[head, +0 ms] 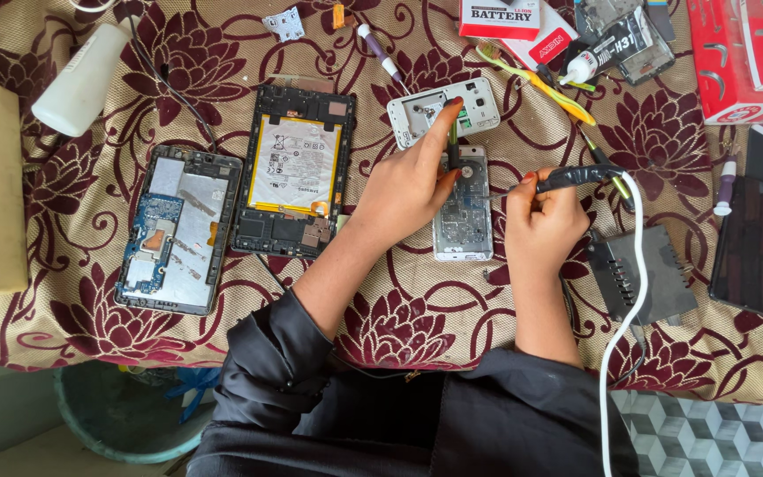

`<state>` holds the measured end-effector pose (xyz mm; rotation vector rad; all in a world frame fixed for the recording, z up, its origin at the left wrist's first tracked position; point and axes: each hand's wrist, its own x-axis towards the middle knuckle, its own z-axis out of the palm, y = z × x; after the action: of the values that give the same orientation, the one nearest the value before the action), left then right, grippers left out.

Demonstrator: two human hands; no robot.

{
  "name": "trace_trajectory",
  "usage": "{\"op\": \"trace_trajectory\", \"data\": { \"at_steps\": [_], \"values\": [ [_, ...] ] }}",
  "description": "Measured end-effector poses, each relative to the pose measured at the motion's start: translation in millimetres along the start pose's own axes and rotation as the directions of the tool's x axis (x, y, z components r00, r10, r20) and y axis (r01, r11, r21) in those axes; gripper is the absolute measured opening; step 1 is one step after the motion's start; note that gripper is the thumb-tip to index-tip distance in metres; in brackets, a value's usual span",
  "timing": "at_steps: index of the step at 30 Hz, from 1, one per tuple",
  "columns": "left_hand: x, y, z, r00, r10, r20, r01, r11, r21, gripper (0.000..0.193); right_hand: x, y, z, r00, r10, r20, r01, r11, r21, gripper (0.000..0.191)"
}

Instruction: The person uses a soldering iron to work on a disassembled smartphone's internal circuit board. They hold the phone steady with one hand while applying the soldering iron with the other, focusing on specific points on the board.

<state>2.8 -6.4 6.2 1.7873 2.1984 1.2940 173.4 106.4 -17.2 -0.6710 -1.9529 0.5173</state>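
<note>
Head view, everything placed from the opened phone [463, 205] at the middle of the tabletop [399, 300]. Left hand [410, 181] resting on its left edge, fingers closed on a slim dark tool [453, 146] pressed upright onto its upper part. Right hand [542, 216] just right of it, clamped around a black soldering handle [577, 177] with white cable [633, 291], tip aimed leftward toward the phone, not visibly touching. White back cover [443, 109] just above. Opened tablet with battery [293, 172] to the left, second stripped tablet [178, 231] farther left. Grey ribbed unit [642, 274] to the right.

Seemingly mid-repair on the board: part pinned, heat about to arrive. Next move calling for a steady left hand and a precise tip placement.
</note>
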Motion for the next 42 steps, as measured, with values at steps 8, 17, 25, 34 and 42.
{"op": "trace_trajectory", "data": {
  "at_steps": [8,17,25,34,42],
  "values": [
    [-0.5,0.0,0.5,1.0,0.021,-0.017,-0.021,1.0,-0.003,0.092,-1.0,1.8,-0.5,1.0,-0.001,-0.01,0.001,1.0,-0.006,0.008],
    [0.5,0.9,-0.6,1.0,0.026,-0.01,-0.026,1.0,-0.012,0.092,-0.4,2.4,0.0,1.0,-0.005,-0.015,0.005,1.0,-0.015,0.007],
    [0.8,1.3,-0.4,1.0,0.022,-0.006,-0.022,1.0,-0.018,0.092,-0.3,1.6,-0.4,1.0,-0.01,-0.013,0.01,1.0,-0.025,0.007],
    [0.4,-0.1,0.3,1.0,0.014,-0.01,-0.014,1.0,-0.017,0.092,-0.3,2.0,1.0,1.0,0.02,-0.013,-0.02,1.0,-0.008,0.006],
    [0.1,-1.1,1.1,1.0,-0.002,0.004,0.002,1.0,-0.011,0.092,-0.4,2.4,1.1,1.0,0.024,-0.019,-0.023,1.0,0.01,0.006]
  ]
}}
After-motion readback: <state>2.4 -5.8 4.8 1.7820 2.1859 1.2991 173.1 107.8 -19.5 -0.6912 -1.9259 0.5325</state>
